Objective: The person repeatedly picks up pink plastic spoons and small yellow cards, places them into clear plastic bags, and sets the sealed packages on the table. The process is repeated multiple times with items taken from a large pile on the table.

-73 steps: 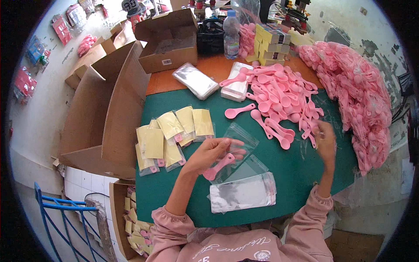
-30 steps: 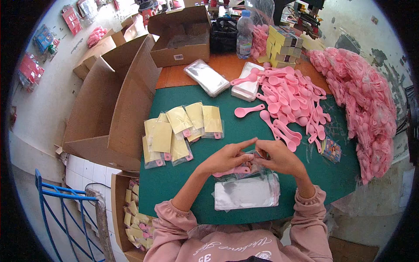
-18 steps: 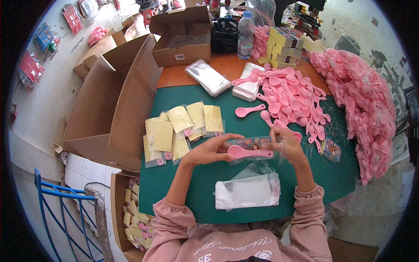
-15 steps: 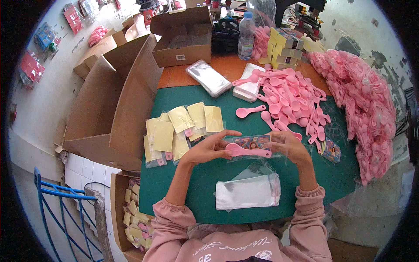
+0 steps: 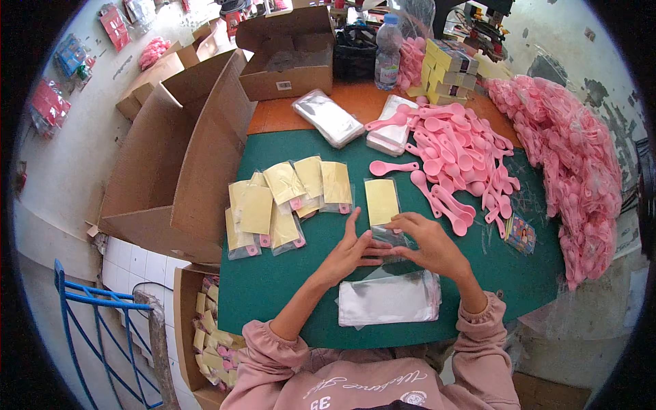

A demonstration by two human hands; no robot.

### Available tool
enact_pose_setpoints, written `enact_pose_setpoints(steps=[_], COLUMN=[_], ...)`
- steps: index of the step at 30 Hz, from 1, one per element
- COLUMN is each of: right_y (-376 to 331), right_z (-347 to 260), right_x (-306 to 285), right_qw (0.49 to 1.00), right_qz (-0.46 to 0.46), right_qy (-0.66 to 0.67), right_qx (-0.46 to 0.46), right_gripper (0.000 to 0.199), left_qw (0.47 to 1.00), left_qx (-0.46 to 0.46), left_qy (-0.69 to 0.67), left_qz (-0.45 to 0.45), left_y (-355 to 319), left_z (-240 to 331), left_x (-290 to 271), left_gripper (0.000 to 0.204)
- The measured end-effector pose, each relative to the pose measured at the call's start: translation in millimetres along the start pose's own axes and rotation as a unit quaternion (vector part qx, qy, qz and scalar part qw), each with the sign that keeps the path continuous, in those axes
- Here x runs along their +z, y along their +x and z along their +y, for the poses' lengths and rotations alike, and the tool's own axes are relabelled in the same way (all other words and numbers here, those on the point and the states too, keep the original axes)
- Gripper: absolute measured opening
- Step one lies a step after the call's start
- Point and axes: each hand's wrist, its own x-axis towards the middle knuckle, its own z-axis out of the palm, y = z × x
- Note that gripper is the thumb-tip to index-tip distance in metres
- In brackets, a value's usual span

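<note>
A clear plastic bag [image 5: 389, 234] with a pale yellow card [image 5: 381, 202] inside lies upright on the green table in front of me. My left hand [image 5: 347, 254] is at the bag's near end, its fingers stretched out and spread. Bent over that same end, my right hand [image 5: 432, 247] has thumb and fingers closed on the clear plastic. No spoon shows in this bag; the card covers whatever is under it. Just below my hands is a stack of flat clear bags [image 5: 388, 301].
Filled bags with yellow cards [image 5: 256, 210] lie to the left. Pink spoons [image 5: 451, 147] are heaped at right, beside small picture cards [image 5: 521, 236] and a big bundle of bagged spoons [image 5: 567, 164]. Open cardboard boxes [image 5: 208, 150] stand left, a water bottle [image 5: 387, 55] at the back.
The pink spoon and picture card between my hands are out of sight. A bagged card, yellow side up, now lies on the table. Both hands have come lower and closer together.
</note>
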Motion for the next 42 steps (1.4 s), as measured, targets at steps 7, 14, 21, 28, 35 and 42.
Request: enact_pose_setpoints(steps=[7, 14, 21, 28, 35, 42], right_y=[-5, -7, -7, -10, -14, -48], right_z=[-3, -5, -8, -4, 6, 58], right_x=[17, 35, 42, 56, 28, -84], right_qw=[0.993, 0.988, 0.987, 0.964, 0.988, 0.965], right_qz=[-0.094, -0.033, -0.026, 0.009, -0.085, -0.016], right_qy=[-0.062, -0.119, -0.137, -0.224, -0.047, 0.261], right_qx=[-0.034, -0.091, -0.081, -0.140, -0.115, -0.016], right_gripper=[0.024, 0.018, 0.017, 0.016, 0.015, 0.020], left_qw=[0.998, 1.000, 0.996, 0.995, 0.992, 0.994], left_qx=[-0.057, -0.015, -0.023, -0.003, 0.023, 0.003], left_qy=[0.024, 0.027, 0.065, 0.047, 0.099, 0.079], left_qz=[-0.004, -0.001, 0.051, 0.086, 0.075, 0.074], left_y=[-10, -11, -10, -1, 0, 0], left_z=[9, 5, 6, -5, -9, -5], left_x=[-7, -11, -4, -7, -5, -11], left_gripper=[0.059, 0.065, 0.059, 0.051, 0.053, 0.044])
